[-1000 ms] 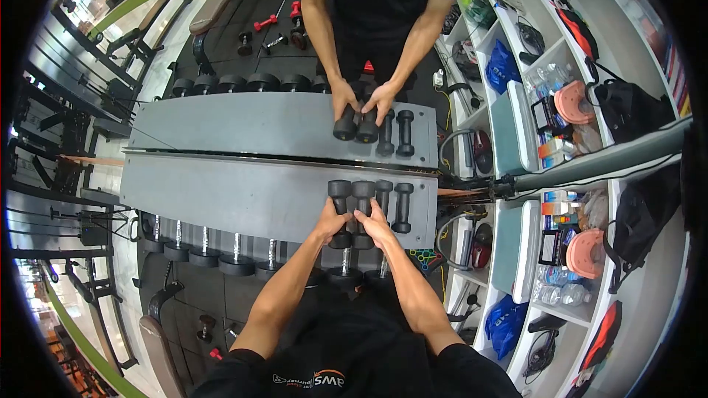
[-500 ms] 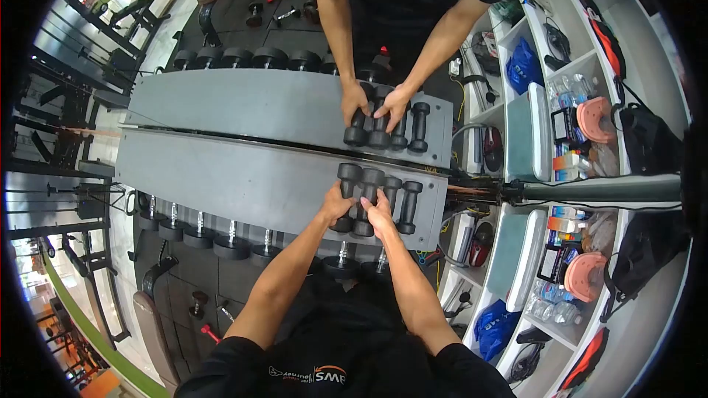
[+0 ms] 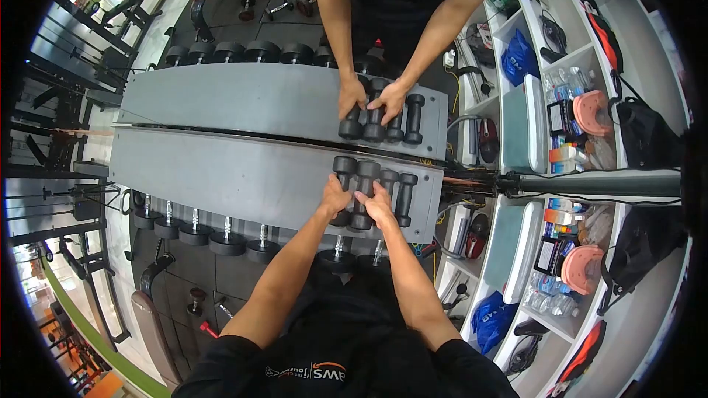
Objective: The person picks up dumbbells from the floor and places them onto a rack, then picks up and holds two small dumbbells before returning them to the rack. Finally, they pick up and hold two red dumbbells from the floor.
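- My left grip (image 3: 337,195) is wrapped around the handle of the leftmost dumbbell (image 3: 344,166), coming in from its outer side.
- My right grip (image 3: 379,204) is clamped on the second dumbbell (image 3: 368,171), the thumb laid across its handle.
- Both pieces I hold are matte and near-black, with thick rounded heads showing beyond my fingers and again on the near side; the second one looks dark grey where light catches its far head.
- Just right of that hold is the third dumbbell (image 3: 388,177), with a slimmer head; my right hand hides its near part.
- Beyond it, the fourth dumbbell (image 3: 405,200) lies uncovered, slim and dark, its handle narrower than its heads.
- All four are side by side on the grey surface (image 3: 236,180), lengthwise away from me.
- Below and left of my hands, racked dumbbells (image 3: 227,241) show shiny metal handles and wide black heads.
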### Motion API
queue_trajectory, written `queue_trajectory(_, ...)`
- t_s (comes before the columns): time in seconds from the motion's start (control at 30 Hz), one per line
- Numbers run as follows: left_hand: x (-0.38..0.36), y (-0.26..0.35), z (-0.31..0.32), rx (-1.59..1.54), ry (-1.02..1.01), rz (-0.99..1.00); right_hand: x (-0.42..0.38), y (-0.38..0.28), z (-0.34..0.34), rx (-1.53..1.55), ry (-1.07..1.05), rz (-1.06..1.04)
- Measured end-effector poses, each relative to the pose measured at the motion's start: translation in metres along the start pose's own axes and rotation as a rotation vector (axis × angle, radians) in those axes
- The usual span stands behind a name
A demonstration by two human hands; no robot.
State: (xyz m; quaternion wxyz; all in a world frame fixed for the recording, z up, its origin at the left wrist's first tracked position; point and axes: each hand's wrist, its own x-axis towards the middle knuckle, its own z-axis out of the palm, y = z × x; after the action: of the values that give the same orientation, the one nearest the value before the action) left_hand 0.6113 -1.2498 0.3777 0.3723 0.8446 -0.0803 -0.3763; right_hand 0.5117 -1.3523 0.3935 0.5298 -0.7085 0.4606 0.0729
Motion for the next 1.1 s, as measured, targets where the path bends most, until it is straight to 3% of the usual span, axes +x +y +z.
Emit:
queue_trajectory(0.17, 0.001, 0.000, 0.004, -0.008, 0.006, 0.007, -0.021, -0.029, -0.021, -0.071, -0.041, 0.000)
queue_trajectory(0.27, 0.004, -0.003, 0.004, 0.000, 0.000, -0.010, -0.006, -0.003, -0.012, -0.240, 0.120, -0.097)
queue_trajectory(0.4, 0.005, -0.004, 0.000, -0.023, -0.062, -0.022, -0.020, -0.016, -0.047, 0.037, 0.320, -0.263)
queue_trajectory(0.47, 0.007, -0.008, -0.002, -0.109, -0.092, 0.001, -0.022, -0.006, -0.059, -0.264, 0.582, -0.258)
queue_trajectory(0.5, 0.005, -0.005, -0.004, -0.085, -0.091, -0.015, -0.024, -0.003, -0.064, -0.287, 0.523, -0.099)
queue_trajectory(0.6, 0.003, 0.003, -0.004, -0.044, -0.098, -0.061, -0.023, 0.016, -0.055, -0.268, 0.352, 0.060)
queue_trajectory(0.77, -0.002, 0.014, -0.007, -0.034, -0.174, -0.138, -0.013, 0.038, -0.040, -0.501, 0.306, -0.002)
queue_trajectory(0.87, -0.001, 0.006, 0.003, 0.053, -0.109, -0.058, -0.015, 0.034, -0.043, -0.576, 0.309, -0.026)
queue_trajectory(1.1, 0.001, 0.004, 0.009, 0.087, -0.063, -0.046, -0.022, 0.023, -0.048, -0.591, 0.286, 0.002)
